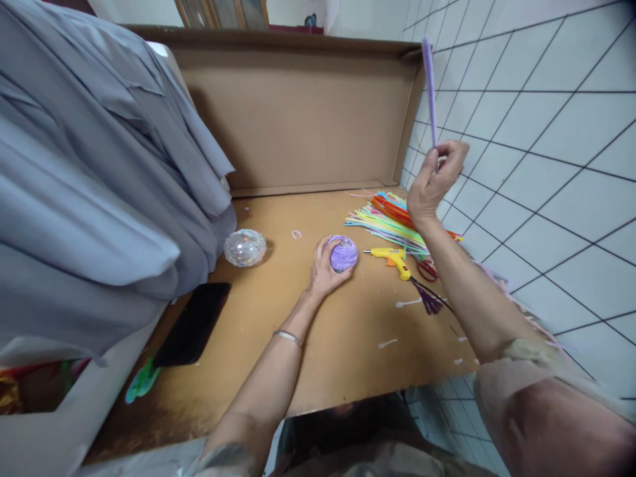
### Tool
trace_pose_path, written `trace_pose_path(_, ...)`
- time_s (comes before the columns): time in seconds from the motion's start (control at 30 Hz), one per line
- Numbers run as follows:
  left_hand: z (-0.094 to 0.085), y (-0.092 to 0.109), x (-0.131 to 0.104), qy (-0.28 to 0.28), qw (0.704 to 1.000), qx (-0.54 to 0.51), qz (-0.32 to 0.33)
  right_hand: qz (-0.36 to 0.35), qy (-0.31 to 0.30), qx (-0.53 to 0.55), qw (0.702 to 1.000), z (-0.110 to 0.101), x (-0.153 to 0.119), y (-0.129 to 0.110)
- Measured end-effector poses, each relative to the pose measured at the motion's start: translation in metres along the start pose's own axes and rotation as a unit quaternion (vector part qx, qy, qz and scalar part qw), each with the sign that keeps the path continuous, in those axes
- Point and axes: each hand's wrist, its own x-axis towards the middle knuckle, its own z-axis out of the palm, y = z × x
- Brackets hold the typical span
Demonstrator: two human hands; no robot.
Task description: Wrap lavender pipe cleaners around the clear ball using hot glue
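Observation:
A small round ball wrapped in purple strands rests on the brown table, with my left hand closed round its left side. My right hand is raised above the table's right side, its fingers pinched on the lower end of a purple pipe cleaner that points upward. To the right of the ball lies a yellow glue gun, its nozzle toward the ball. Behind the glue gun is a pile of coloured pipe cleaners.
A clear faceted ball and a black phone lie on the left, near a grey cloth. Red-handled scissors and purple strips are by the glue gun. A cardboard wall stands behind; tiles line the right.

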Motion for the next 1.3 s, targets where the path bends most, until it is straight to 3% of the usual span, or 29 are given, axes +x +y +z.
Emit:
trace_pose_path(0.1, -0.001, 0.000, 0.000, 0.006, 1.000, -0.007, 0.001, 0.029, 0.012, 0.216, 0.976, -0.010, -0.041, -0.048)
trace_pose_path(0.17, -0.001, 0.000, 0.000, 0.014, 1.000, -0.014, -0.005, 0.061, -0.048, 0.333, 0.940, -0.013, -0.068, -0.068)
trace_pose_path(0.3, 0.000, -0.003, 0.001, 0.027, 0.999, -0.027, -0.007, 0.130, -0.164, 0.497, 0.842, -0.021, -0.091, -0.078)
trace_pose_path(0.37, 0.001, -0.004, 0.001, 0.035, 0.999, -0.033, -0.004, 0.135, -0.187, 0.518, 0.824, -0.028, -0.091, -0.077)
trace_pose_path(0.47, 0.002, -0.005, 0.003, 0.035, 0.999, -0.039, -0.003, 0.137, -0.173, 0.484, 0.847, -0.044, -0.088, -0.077)
trace_pose_path(0.6, -0.001, -0.003, 0.004, 0.034, 0.998, -0.041, -0.013, 0.118, -0.121, 0.392, 0.905, -0.065, -0.092, -0.081)
trace_pose_path(0.7, -0.003, -0.002, 0.004, 0.024, 0.999, -0.042, -0.025, 0.091, -0.145, 0.336, 0.926, -0.073, -0.094, -0.080)
trace_pose_path(0.97, -0.003, 0.002, 0.005, 0.031, 0.998, -0.043, -0.043, 0.133, -0.267, 0.310, 0.903, -0.044, -0.116, -0.052)
trace_pose_path(1.2, -0.002, 0.001, 0.004, 0.028, 0.998, -0.037, -0.047, 0.083, -0.382, 0.198, 0.899, -0.012, -0.148, -0.030)
trace_pose_path(1.3, -0.003, 0.001, 0.004, 0.025, 0.998, -0.037, -0.044, 0.078, -0.429, 0.190, 0.880, -0.006, -0.158, -0.024)
